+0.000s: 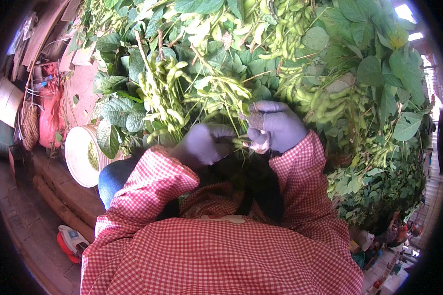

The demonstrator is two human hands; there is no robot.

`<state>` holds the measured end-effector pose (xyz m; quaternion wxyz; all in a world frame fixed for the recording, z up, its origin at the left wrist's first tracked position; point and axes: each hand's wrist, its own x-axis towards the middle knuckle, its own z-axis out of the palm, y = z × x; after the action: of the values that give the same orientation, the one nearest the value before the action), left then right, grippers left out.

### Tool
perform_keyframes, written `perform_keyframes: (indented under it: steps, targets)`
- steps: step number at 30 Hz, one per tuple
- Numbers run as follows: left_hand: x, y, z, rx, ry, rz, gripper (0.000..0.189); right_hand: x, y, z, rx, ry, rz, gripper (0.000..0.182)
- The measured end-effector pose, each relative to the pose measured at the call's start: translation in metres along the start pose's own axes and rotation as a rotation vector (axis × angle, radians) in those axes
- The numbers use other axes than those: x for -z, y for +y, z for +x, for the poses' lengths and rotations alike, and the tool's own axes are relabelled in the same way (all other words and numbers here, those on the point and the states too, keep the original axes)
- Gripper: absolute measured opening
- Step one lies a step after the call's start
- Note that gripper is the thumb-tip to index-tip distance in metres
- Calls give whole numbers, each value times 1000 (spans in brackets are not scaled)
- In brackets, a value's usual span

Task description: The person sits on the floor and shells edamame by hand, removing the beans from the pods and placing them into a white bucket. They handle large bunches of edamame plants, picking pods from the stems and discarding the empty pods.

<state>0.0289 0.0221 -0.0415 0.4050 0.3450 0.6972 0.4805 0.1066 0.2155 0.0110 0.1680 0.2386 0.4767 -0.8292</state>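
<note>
Both hands wear greyish-purple gloves and sit close together at the near edge of a large heap of leafy bean plants with green pods. My right hand (275,125) has its fingers curled around stems of a podded bean plant (225,86). Against that plant's stems and pods, my left hand (206,143) is bent with thumb and fingers near one another; whether it grips anything is hidden in shadow. Left of the plant hangs another cluster of green pods (166,96). A white bucket (82,156) with some green pods inside stands to the left.
More bean plants (376,155) spread along the right side. At the left are a pink plastic bag (51,121), a pale container (8,102), wooden boards (46,33) and a woven item (30,127). A red and white object (71,243) lies on the paved floor at lower left.
</note>
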Motion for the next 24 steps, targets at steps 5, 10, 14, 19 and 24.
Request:
perform_keyframes:
  steps: [5, 10, 14, 19, 24]
  targets:
    - [-6, -8, 2, -22, -85, 5, 17, -2, 1, 2, 18, 44, -48, 11]
    - [5, 15, 2, 331, -91, -197, 20, 1, -7, -10, 162, 147, -243, 22]
    - [5, 14, 0, 328, -58, -310, 24, 10, 1, -34, 114, -70, -25, 23]
    - [0, 8, 0, 277, -56, -375, 25, -5, 24, -52, 79, -53, -292, 27]
    - [2, 7, 2, 359, -55, -460, 24, -5, 38, -50, 139, 41, -679, 24]
